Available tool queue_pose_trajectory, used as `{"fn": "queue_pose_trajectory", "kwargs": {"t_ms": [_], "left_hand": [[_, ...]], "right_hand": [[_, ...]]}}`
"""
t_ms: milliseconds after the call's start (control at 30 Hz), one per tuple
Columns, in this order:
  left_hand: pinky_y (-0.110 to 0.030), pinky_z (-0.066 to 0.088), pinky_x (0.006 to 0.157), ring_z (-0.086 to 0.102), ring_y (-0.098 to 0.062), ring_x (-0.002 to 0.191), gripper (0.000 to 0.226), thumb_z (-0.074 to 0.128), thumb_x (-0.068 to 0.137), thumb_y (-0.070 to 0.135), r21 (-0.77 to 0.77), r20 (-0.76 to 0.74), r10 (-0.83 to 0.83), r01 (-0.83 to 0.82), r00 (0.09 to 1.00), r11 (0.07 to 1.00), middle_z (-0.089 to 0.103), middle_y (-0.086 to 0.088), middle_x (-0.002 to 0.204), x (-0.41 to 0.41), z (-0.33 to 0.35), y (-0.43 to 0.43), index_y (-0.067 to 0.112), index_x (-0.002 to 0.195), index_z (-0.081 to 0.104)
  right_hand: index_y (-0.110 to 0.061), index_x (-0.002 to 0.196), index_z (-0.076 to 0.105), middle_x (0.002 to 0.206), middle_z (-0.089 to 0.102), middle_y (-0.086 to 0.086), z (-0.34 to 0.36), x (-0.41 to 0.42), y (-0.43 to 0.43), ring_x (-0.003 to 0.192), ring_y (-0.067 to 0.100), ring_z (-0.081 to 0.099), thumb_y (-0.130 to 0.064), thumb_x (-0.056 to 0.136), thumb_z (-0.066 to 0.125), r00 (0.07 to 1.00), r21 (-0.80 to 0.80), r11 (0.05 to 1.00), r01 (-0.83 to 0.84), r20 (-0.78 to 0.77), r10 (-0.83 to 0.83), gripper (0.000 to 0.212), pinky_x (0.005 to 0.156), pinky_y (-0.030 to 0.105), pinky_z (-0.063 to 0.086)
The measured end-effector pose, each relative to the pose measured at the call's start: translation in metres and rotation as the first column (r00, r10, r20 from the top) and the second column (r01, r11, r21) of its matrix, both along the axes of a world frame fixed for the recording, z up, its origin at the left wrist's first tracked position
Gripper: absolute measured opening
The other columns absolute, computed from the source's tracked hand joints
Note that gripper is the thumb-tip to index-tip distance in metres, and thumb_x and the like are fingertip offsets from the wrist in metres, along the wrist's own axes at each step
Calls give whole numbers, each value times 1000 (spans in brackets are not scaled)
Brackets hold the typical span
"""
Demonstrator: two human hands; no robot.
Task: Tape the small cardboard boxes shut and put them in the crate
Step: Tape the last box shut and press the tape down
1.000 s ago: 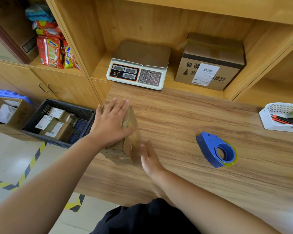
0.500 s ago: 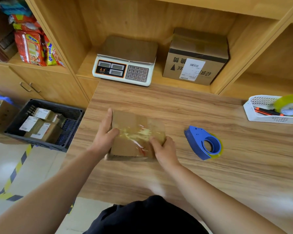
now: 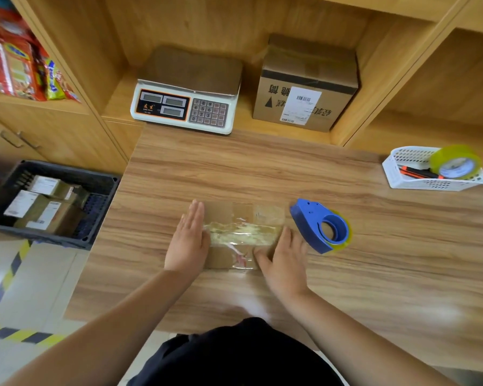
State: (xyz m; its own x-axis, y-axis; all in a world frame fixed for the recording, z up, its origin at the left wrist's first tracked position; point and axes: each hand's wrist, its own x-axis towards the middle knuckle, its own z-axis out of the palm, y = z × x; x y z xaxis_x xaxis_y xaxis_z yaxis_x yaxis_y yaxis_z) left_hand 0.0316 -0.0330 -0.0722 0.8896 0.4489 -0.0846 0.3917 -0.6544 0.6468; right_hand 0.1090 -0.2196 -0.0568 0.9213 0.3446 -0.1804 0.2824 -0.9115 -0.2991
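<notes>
Head view: small cardboard box (image 3: 236, 218) lies flat on worktop (image 3: 374, 260), frame centre, shiny tape across top. Left hand (image 3: 188, 240) flat, fingers straight, against box left side; right hand (image 3: 283, 257) spread on right end. Blue tape dispenser (image 3: 319, 225) just beside box, right. Crate (image 3: 53, 201), left edge, holds labelled boxes; label writing unreadable. Scale (image 3: 186, 91) upper centre.

A parcel-packing station: weighing scale (image 3: 186, 91), labelled carton (image 3: 304, 87), tape dispenser (image 3: 319, 227), crate (image 3: 101, 181) of parcels.
</notes>
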Motion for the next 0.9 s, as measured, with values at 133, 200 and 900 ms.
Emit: {"fn": "queue_pose_trajectory", "kwargs": {"t_ms": [133,200,900], "left_hand": [[-30,15,116,46,-27,131,45,36,91,17,331,-17,-340,326,940,885,55,-12,135,-6,-5,-15,4,128,58],[-31,15,117,51,-24,127,47,37,91,24,355,-102,-390,400,915,845,58,-11,132,-6,-8,-21,3,125,60],[-32,-14,117,-18,-18,145,94,16,85,68,382,-253,17,84,967,920,-16,-10,156,10,-1,-25,4,149,-10]], "right_hand": [[-8,139,44,143,43,14,-7,-6,14,132,31,34,-43,91,48,929,-6,941,-337,159,334,59,108,47,35],[-11,140,45,148,41,10,-13,-7,20,137,26,36,-41,97,33,865,-37,876,-481,142,481,54,115,43,28],[-1,151,11,160,4,13,-1,27,11,148,24,-3,-59,93,38,968,-58,967,-249,21,250,87,119,30,-6]]}}
